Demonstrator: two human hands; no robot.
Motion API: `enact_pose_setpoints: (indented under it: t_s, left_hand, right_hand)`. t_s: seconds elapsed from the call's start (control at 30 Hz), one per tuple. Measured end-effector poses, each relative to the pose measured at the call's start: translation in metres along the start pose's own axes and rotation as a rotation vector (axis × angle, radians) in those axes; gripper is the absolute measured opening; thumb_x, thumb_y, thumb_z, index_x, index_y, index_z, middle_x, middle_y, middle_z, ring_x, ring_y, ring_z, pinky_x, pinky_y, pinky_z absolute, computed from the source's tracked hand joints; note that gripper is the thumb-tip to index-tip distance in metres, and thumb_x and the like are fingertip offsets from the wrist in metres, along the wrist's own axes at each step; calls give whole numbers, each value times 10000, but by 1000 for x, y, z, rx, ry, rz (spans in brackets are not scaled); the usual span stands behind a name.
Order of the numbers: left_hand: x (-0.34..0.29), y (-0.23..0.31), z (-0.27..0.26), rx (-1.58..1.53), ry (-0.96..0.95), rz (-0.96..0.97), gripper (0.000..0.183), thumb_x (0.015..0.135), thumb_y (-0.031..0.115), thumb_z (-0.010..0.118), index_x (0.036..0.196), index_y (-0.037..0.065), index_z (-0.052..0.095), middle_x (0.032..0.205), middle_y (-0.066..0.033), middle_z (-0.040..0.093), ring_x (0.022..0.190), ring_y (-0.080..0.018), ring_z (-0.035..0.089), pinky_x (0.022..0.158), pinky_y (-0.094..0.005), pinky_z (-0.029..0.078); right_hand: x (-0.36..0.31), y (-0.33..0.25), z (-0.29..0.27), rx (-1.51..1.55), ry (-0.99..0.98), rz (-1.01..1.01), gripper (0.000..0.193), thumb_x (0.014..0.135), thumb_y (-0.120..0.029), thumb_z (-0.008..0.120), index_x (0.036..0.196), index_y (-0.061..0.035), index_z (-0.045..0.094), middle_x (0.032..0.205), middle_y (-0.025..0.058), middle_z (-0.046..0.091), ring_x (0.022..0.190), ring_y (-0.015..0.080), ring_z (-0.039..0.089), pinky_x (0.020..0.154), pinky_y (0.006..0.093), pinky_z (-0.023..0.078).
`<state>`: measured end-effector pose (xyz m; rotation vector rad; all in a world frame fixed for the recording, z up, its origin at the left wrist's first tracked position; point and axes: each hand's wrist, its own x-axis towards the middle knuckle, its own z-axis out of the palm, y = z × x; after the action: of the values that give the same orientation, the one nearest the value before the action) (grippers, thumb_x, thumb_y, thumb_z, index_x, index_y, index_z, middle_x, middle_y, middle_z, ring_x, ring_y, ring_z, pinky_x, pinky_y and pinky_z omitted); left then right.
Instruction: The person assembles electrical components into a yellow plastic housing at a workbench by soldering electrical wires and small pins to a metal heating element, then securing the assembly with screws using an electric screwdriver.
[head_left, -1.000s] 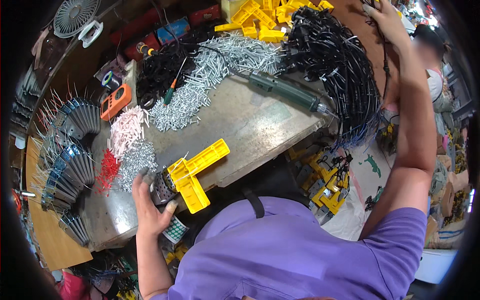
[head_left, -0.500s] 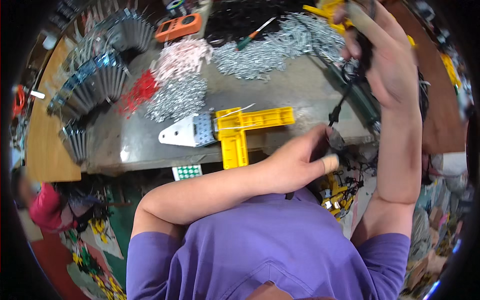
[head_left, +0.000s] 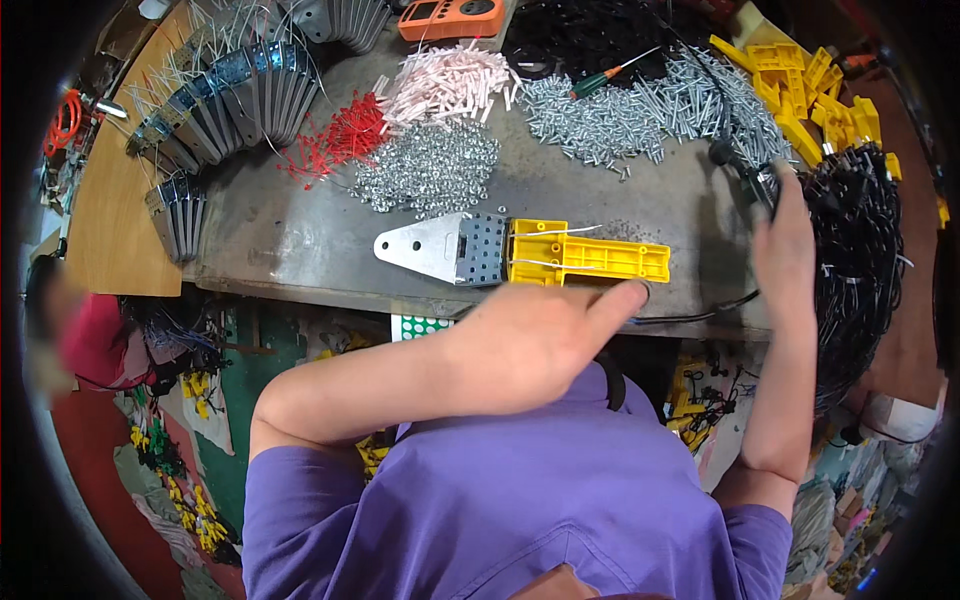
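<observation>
My left hand (head_left: 530, 345) is closed at the table's front edge, over the lower side of a yellow plastic housing (head_left: 615, 258). A black cable (head_left: 690, 318) runs from under its fingers toward my right forearm. The housing joins a metal plate (head_left: 425, 247) with a pointed white end and a perforated blue-grey part; white wires lie across it. At the right, my right hand (head_left: 785, 245) is blurred, its fingers round a dark cylindrical tool (head_left: 735, 170). My left hand's fingertips are mostly hidden.
Piles of silver screws (head_left: 590, 120), small nuts (head_left: 430, 165), pink-white sleeves (head_left: 450, 85) and red pieces (head_left: 350, 130) lie on the table. A screwdriver (head_left: 590, 85), orange meter (head_left: 450, 18), blade stacks (head_left: 215, 110), yellow housings (head_left: 790, 80) and black cables (head_left: 855, 250) surround them. Another person (head_left: 100, 340) is at left.
My right hand has come down from the raised cable onto the dark tool. My left hand has moved left, over the yellow housing's lower side. The view has shifted.
</observation>
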<state>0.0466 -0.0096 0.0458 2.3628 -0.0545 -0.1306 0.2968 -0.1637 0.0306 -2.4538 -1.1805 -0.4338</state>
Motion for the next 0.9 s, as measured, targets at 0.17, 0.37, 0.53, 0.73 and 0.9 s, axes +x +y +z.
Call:
enact_pose_setpoints:
  t_s: [0.17, 0.37, 0.53, 0.73, 0.9]
  left_hand:
    - [30, -21, -26, -139, 257, -116, 294, 941, 152, 511, 1201, 42, 428, 834, -212, 633, 755, -397, 633, 621, -460, 473]
    - [86, -122, -90, 416, 722, -260, 347, 870, 184, 631, 1105, 0, 454, 895, -250, 634, 876, -414, 624, 745, -473, 482]
    - [110, -161, -97, 585, 599, -350, 393, 815, 139, 656, 1111, -10, 447, 932, -254, 637, 921, -415, 621, 782, -485, 488]
    - [105, -163, -94, 605, 534, -371, 422, 749, 50, 630, 1122, -4, 439, 931, -252, 638, 919, -416, 622, 783, -488, 486]
    - [69, -135, -101, 486, 542, -243, 409, 747, 26, 600, 1126, 33, 447, 918, -227, 643, 894, -412, 626, 767, -475, 489]
  right_hand:
    - [-62, -78, -4, 763, -351, -154, 548, 829, -139, 700, 1292, 10, 448, 1121, 201, 587, 1028, 357, 591, 915, 395, 461]
    - [-51, -83, 4, 865, -482, -225, 198, 819, 21, 627, 1015, -3, 639, 812, 136, 605, 733, 303, 608, 646, 364, 481]
    - [-59, -83, 10, 893, -492, -283, 233, 783, 53, 634, 996, -36, 665, 804, 106, 594, 704, 270, 587, 637, 346, 477]
    - [-49, -79, 19, 847, -344, -325, 205, 769, 64, 636, 953, -19, 669, 785, 98, 576, 696, 250, 574, 622, 336, 460]
    - [-50, -72, 22, 976, -333, -269, 168, 785, 72, 611, 943, 20, 643, 808, 89, 574, 721, 199, 588, 634, 298, 475]
